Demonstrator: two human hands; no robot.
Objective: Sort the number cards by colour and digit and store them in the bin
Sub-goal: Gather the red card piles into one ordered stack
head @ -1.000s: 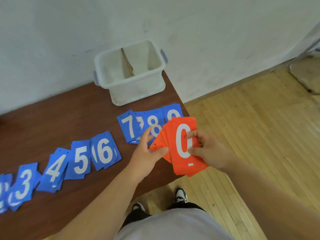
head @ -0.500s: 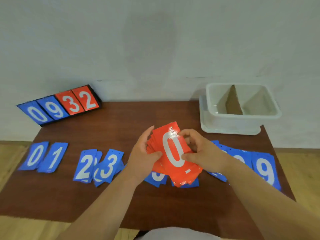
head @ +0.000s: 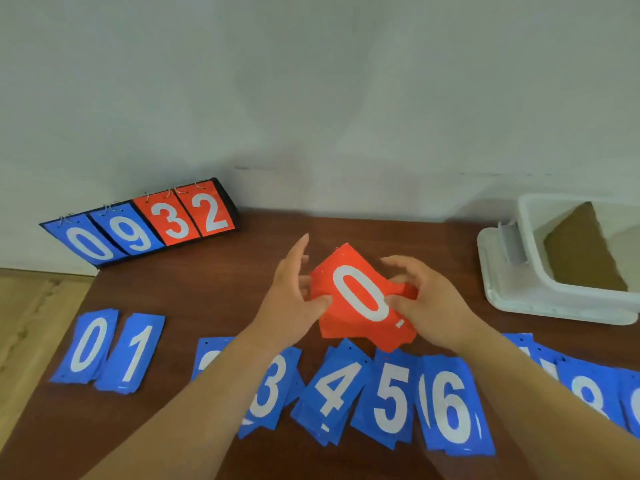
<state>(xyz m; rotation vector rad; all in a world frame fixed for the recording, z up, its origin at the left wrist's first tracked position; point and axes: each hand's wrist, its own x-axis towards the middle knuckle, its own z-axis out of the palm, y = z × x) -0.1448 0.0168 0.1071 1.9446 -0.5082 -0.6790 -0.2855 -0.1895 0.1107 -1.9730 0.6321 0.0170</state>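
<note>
Glossy red number cards (head: 363, 306) in a loosely squared stack are held in both hands above the middle of a dark reddish-brown wooden table (head: 214, 292). The table stands against a plain pale grey wall (head: 311, 98). Light wooden floorboards (head: 31, 317) show past its left edge.

At the far left a black ring-bound flip scoreboard (head: 145, 223) leans by the wall, reading 0 and 9 on blue, 3 and 2 on red. At the far right stands a white plastic bin (head: 554, 299) with a brown cardboard divider (head: 585, 254) inside. Along the near edge lies a row of blue number cards (head: 393, 396) in small piles. Their white digits read 0, 1, one hidden by the left forearm, 3, 4, 5, 6, one largely covered by the right forearm, and 8.

The top red card shows a white 0 with a short white bar beneath, tilted so its top leans left. The left hand (head: 294, 299) holds the stack's left side, thumb on the face, index finger straight. The right hand (head: 426, 299) grips the right side, thumb on the face, fingers curled over the far edge.
</note>
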